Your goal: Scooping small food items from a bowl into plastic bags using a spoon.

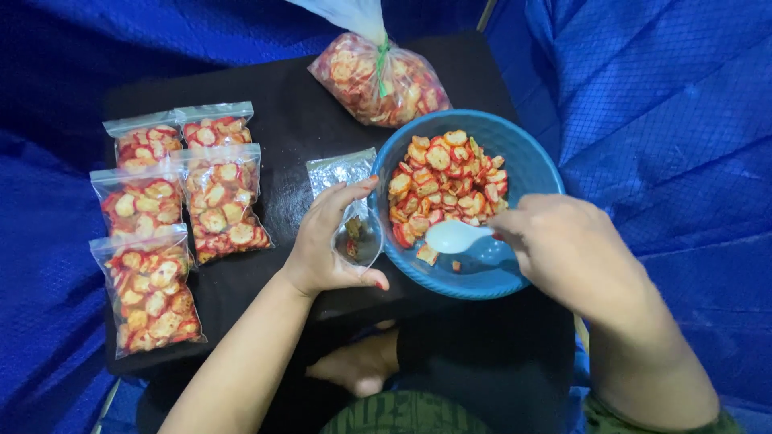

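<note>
Gripped in my left hand (326, 241) is a small clear pouch (356, 233), its mouth held open between thumb and fingers, with a few red pieces already inside. It sits just beside the left rim of the blue bowl (531, 165), touching or nearly touching it. I hold a white spoon (454, 235) in my right hand (563, 249), fingers closed around its handle; the spoon's bowl lies inside the blue bowl, near its lower left wall. Red-coated snack slices (446, 185) fill the blue bowl's upper left half. A stack of empty clear pouches (342, 170) lies just left of the bowl. Five filled, sealed pouches (173, 217) lie well left of the bowl on the black tabletop (281, 104). A large tied bag of slices (378, 76) sits just above the bowl's rim.
</note>
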